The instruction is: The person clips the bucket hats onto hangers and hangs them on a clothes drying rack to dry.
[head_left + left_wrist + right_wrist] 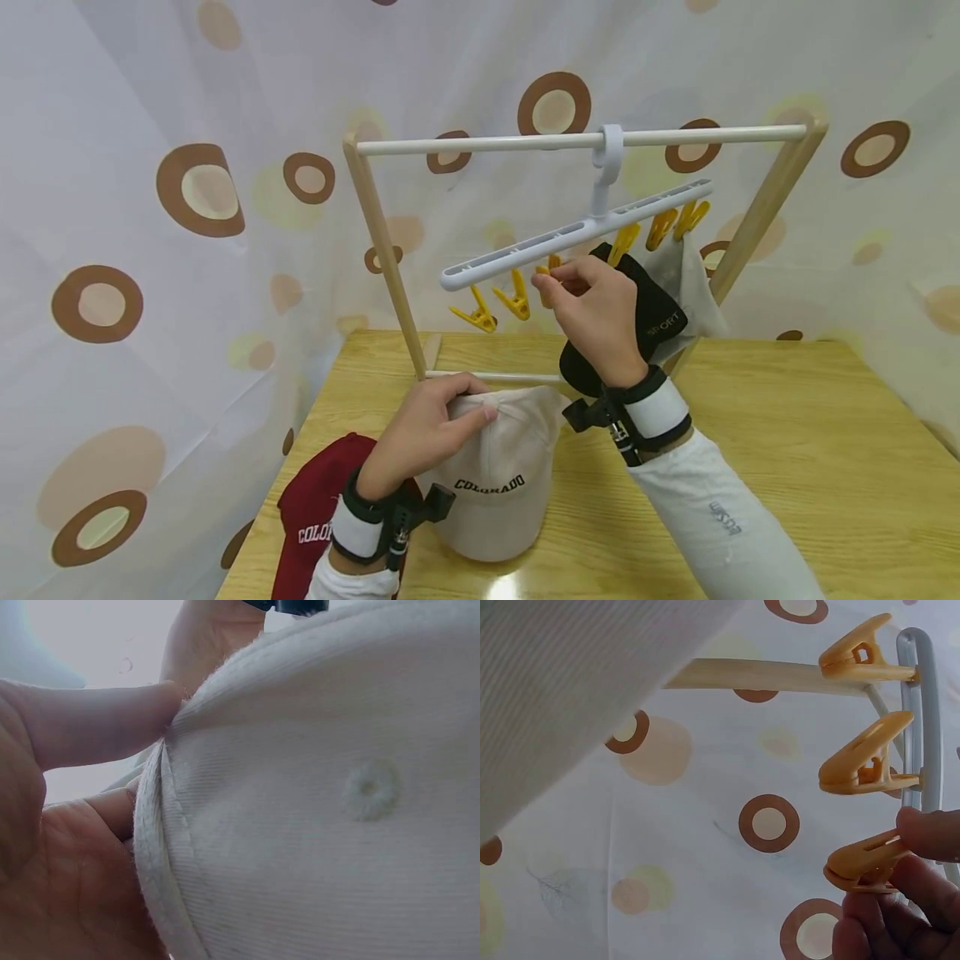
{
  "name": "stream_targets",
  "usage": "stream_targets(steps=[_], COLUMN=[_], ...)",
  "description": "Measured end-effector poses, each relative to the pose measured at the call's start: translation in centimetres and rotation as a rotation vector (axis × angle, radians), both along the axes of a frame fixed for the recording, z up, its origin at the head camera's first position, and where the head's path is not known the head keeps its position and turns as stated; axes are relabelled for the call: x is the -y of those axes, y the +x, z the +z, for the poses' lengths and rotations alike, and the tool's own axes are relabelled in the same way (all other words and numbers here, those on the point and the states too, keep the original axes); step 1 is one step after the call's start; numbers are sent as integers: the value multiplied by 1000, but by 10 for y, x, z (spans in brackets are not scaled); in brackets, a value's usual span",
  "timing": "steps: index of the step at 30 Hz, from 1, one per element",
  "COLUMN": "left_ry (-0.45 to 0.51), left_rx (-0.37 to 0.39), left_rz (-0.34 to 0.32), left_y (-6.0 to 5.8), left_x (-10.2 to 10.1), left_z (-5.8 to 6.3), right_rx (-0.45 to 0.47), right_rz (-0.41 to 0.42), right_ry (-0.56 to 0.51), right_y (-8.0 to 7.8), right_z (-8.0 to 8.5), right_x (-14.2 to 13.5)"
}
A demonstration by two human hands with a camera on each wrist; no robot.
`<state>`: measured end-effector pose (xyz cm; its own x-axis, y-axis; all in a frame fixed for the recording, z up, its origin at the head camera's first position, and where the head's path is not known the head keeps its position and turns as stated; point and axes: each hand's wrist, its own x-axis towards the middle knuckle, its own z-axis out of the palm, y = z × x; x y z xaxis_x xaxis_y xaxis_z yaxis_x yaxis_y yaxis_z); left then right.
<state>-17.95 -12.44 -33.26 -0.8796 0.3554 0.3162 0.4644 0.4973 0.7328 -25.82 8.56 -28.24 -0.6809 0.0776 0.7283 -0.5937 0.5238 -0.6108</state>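
Observation:
My left hand (429,427) grips a cream baseball cap (510,467) lettered COLORADO by its top edge; in the left wrist view the thumb (105,724) pinches the rim of the cap's fabric (292,817). The cap hangs with its brim downward, below the hanger. My right hand (596,308) pinches a yellow clothespin (864,861) on the grey-white hanger (525,247) between thumb and fingers. Two more yellow clothespins, one (866,757) and another (862,656), hang beside it. The cap is apart from the pinched clothespin.
A wooden rack (386,258) with a white top rod (480,145) carries the hanger. A black cap (651,312) lettered SPORT and a light grey cloth item (693,287) hang at its right side. A dark red cap (318,492) lies at the left on the wooden table (787,467).

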Motion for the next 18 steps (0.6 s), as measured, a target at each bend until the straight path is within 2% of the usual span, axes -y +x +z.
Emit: stream_targets(steps=[8, 12, 18], left_ry=[-9, -28, -109], left_rx=[23, 11, -3], left_rz=[-1, -12, -21], left_y=[-11, -29, -59], left_x=[-2, -4, -6], left_z=[-1, -2, -4], right_rx=[113, 119, 151], right_rz=[-10, 25, 52], right_ry=[-88, -74, 2], right_y=[-2, -6, -6], right_z=[-2, 2, 1], right_x=[1, 0, -5])
